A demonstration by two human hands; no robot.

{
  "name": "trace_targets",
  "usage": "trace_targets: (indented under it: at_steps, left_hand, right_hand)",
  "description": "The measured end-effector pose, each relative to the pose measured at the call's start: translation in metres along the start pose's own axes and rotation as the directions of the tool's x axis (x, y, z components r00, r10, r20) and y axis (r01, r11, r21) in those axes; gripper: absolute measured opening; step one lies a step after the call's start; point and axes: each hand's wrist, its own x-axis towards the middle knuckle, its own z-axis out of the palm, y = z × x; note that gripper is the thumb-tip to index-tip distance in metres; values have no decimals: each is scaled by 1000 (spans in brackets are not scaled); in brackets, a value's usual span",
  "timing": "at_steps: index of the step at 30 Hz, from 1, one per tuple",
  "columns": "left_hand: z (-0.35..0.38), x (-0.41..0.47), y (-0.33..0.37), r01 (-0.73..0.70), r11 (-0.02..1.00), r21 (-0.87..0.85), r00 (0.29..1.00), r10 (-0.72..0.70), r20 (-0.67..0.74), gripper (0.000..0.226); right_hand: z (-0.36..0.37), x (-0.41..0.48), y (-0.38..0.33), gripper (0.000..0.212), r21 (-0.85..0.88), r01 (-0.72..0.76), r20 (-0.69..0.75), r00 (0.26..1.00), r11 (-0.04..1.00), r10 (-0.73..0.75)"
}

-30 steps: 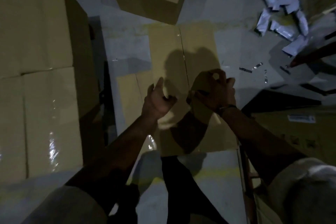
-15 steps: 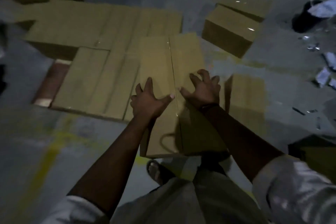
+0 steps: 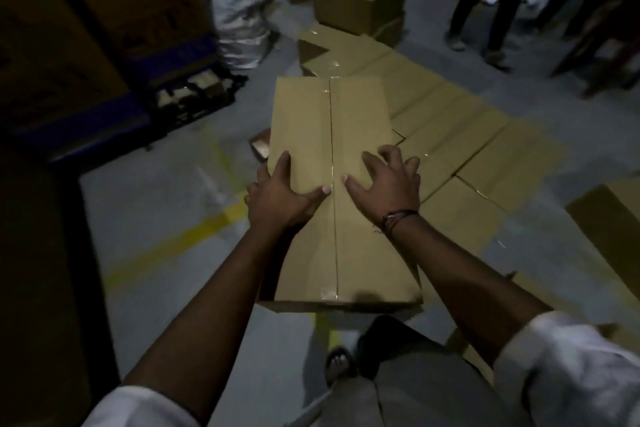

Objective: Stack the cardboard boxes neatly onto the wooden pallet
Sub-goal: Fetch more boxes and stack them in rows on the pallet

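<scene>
Item: cardboard box (image 3: pixel 346 114), in carry. The left hand (image 3: pixel 280 194) grips its left edge; the right hand (image 3: pixel 384 187), splayed, clutches the top. Next, likely: lower it squarely onto the laid boxes (image 3: pixel 450 135).

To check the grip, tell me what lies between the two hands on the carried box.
Head view: only the taped seam of the box runs between left hand and right hand.

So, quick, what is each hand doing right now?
Left hand: holding the cardboard box by its left edge, thumb on top.
Right hand: holding the same box, fingers curled at its right edge.
</scene>
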Motion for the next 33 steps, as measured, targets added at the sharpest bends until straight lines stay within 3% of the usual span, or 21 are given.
trace_targets:
  at_steps: [9, 19, 27, 33]
  left_hand:
    - [-40, 73, -63, 129, 991, 42, 988, -124, -91, 112]
    - [-50, 261, -107, 172, 983, 66, 984, -174, 35, 120]
    - [-85, 384, -126, 158, 983, 89, 984, -164, 63, 119]
    - [-97, 485, -140, 47, 994, 95, 988, -61, 144, 120]
  right_hand:
    - [67, 71, -92, 66, 71, 70, 58, 996, 995, -74]
    - [166, 227, -161, 66, 2, 56, 92, 994, 998, -56]
    - [205, 332, -228, 68, 22, 45, 127, 991, 999, -47]
    - [236, 400, -253, 68, -15, -23, 75, 997, 1000, 24]
